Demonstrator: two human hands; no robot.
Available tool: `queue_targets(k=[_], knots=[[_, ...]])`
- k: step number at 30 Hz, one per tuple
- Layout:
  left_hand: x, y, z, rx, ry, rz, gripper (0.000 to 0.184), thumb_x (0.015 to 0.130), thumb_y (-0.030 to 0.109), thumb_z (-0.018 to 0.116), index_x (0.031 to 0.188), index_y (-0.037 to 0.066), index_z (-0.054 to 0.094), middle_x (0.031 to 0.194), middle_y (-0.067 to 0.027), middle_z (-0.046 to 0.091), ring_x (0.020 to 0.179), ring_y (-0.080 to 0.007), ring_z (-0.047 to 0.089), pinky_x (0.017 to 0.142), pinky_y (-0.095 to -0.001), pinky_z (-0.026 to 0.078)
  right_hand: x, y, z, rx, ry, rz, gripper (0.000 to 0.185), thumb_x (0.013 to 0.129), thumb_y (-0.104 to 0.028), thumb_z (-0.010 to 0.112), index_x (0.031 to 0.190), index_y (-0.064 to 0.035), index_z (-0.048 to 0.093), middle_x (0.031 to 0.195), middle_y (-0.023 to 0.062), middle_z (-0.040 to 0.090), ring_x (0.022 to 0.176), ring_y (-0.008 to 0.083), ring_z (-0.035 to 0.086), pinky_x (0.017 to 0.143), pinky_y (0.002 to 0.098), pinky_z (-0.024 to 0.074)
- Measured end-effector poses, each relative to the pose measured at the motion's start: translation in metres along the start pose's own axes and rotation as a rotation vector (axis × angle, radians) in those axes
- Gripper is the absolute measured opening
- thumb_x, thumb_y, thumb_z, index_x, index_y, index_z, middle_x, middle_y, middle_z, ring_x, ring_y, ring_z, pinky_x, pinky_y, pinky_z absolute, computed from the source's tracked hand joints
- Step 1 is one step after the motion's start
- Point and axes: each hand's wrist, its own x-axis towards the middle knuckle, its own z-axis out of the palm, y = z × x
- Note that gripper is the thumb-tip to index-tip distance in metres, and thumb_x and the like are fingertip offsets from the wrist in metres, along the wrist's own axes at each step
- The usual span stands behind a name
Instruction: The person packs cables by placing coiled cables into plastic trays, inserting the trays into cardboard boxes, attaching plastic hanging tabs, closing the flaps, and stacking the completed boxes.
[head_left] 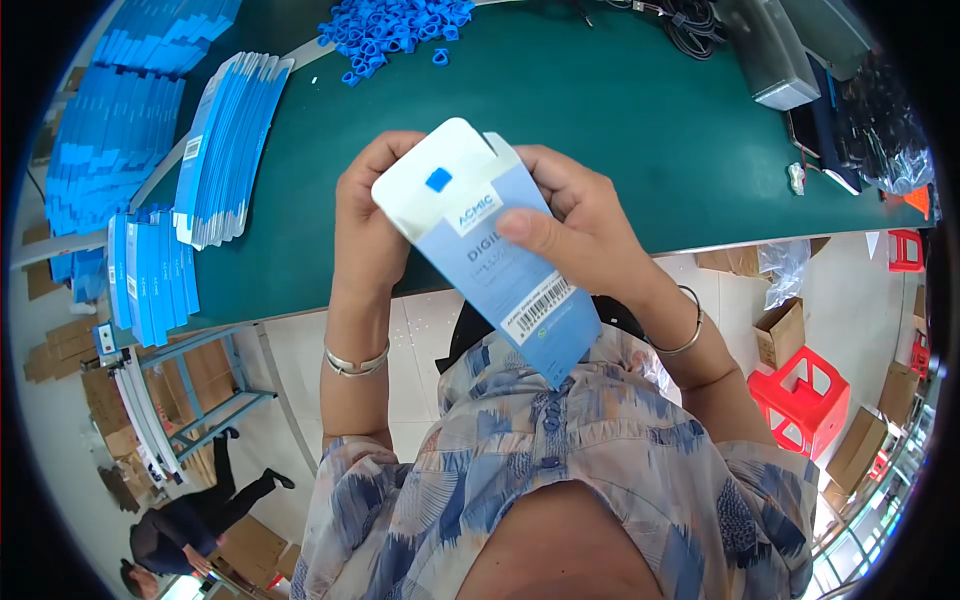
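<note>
A blue and white printed carton [500,270], with a barcode on its face and a white flap open at the top, is held tilted above the green table's near edge. My right hand [585,220] grips its right side, the thumb pressed on the printed face and the fingers behind. At the upper left edge, my left hand [372,205] is closed around the carton, its fingertips hidden behind the white flap. A small blue patch [438,180] shows on that flap; whether it is a cut-out or a separate piece is unclear.
On the green table [650,130] lie a pile of small blue rings [390,35] and a row of flat blue cartons [235,150]. More carton stacks [115,140] stand left. Cables [690,25] and a metal box [775,60] sit right. A red stool [805,400] and a person [180,530] are beyond.
</note>
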Motion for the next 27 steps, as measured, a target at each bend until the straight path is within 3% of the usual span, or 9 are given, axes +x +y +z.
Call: queue_targets(k=[4, 8, 14, 18, 23, 24, 27], knots=[[0.000, -0.003, 0.010, -0.059, 0.048, -0.186, 0.021, 0.087, -0.001, 0.054, 0.106, 0.001, 0.061, 0.089, -0.0084, 0.065, 0.071, -0.0095, 0.058, 0.062, -0.0189, 0.046, 0.001, 0.018, 0.009, 0.024, 0.159, -0.048, 0.044, 0.089, -0.017, 0.062, 0.124, 0.0033, 0.046, 0.085, 0.0140, 0.063, 0.067, 0.0143, 0.060, 0.052, 0.0203, 0.0444], [-0.015, 0.008, 0.029, -0.155, 0.340, -0.314, 0.023, 0.093, 0.008, 0.050, 0.115, 0.003, 0.057, 0.095, -0.0100, 0.064, 0.072, -0.0104, 0.058, 0.062, -0.0187, 0.045, -0.002, 0.019, 0.009, -0.253, 0.352, 0.034, 0.041, 0.090, -0.015, 0.059, 0.124, 0.0024, 0.047, 0.082, 0.0132, 0.062, 0.067, 0.0131, 0.059, 0.053, 0.0198, 0.0432], [-0.039, -0.007, 0.045, 0.062, 0.188, -0.084, 0.027, 0.097, 0.016, 0.048, 0.121, 0.005, 0.051, 0.100, -0.0111, 0.063, 0.073, -0.0113, 0.058, 0.062, -0.0197, 0.045, -0.006, 0.026, 0.003, -0.205, 0.310, 0.097, 0.038, 0.090, -0.014, 0.060, 0.123, 0.0016, 0.048, 0.083, 0.0114, 0.062, 0.064, 0.0126, 0.057, 0.053, 0.0213, 0.0430], [-0.037, -0.012, 0.040, 0.202, 0.062, -0.027, 0.026, 0.097, 0.018, 0.048, 0.119, 0.005, 0.051, 0.098, -0.0116, 0.062, 0.075, -0.0116, 0.058, 0.062, -0.0210, 0.044, -0.008, 0.038, -0.007, -0.543, 0.384, -0.181, 0.028, 0.089, -0.013, 0.061, 0.113, 0.0003, 0.056, 0.083, 0.0080, 0.062, 0.063, 0.0124, 0.054, 0.054, 0.0220, 0.0430], [-0.028, -0.006, 0.040, 0.270, 0.029, -0.042, 0.025, 0.097, 0.019, 0.049, 0.118, 0.006, 0.050, 0.097, -0.0128, 0.062, 0.075, -0.0141, 0.059, 0.062, -0.0237, 0.045, -0.003, 0.027, -0.001, -0.368, 0.474, -0.415, 0.017, 0.086, -0.013, 0.065, 0.097, 0.0000, 0.063, 0.086, 0.0063, 0.063, 0.066, 0.0129, 0.054, 0.058, 0.0204, 0.0438], [-0.028, -0.006, 0.041, 0.268, 0.030, -0.041, 0.025, 0.097, 0.019, 0.049, 0.118, 0.006, 0.050, 0.097, -0.0128, 0.062, 0.075, -0.0141, 0.059, 0.062, -0.0237, 0.045, -0.002, 0.023, -0.004, -0.370, 0.473, -0.416, 0.017, 0.086, -0.013, 0.065, 0.097, 0.0000, 0.063, 0.086, 0.0063, 0.063, 0.066, 0.0129, 0.054, 0.058, 0.0204, 0.0438], [-0.029, -0.007, 0.041, 0.399, -0.023, 0.048, 0.027, 0.096, 0.019, 0.052, 0.118, 0.005, 0.047, 0.097, -0.0140, 0.063, 0.073, -0.0172, 0.060, 0.062, -0.0257, 0.047, -0.001, 0.008, -0.021, -0.294, 0.329, -0.068, 0.018, 0.088, -0.016, 0.063, 0.099, -0.0022, 0.066, 0.093, 0.0068, 0.065, 0.072, 0.0117, 0.055, 0.063, 0.0181, 0.0427]])
